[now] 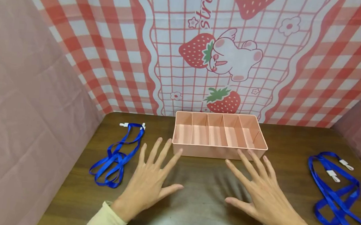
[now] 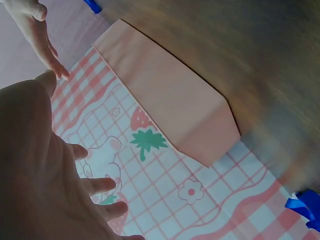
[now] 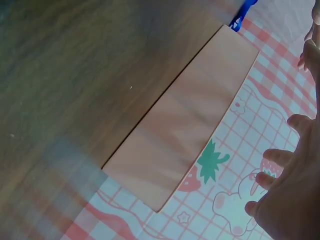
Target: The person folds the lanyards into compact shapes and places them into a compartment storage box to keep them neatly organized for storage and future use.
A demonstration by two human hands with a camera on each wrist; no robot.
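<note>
Holds nothing: spreads left hand (image 1: 149, 180) and right hand (image 1: 264, 198) wide above table (image 1: 200, 184), near front of pink box (image 1: 210, 151). Has box at table's far side, before checked cloth (image 1: 167, 78), with blue lanyard (image 1: 119, 156) at left, second lanyard (image 1: 329, 199) at right.

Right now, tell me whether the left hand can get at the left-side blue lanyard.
Probably yes: the left hand is empty, and nothing visible stands between it and the left-side blue lanyard.
</note>
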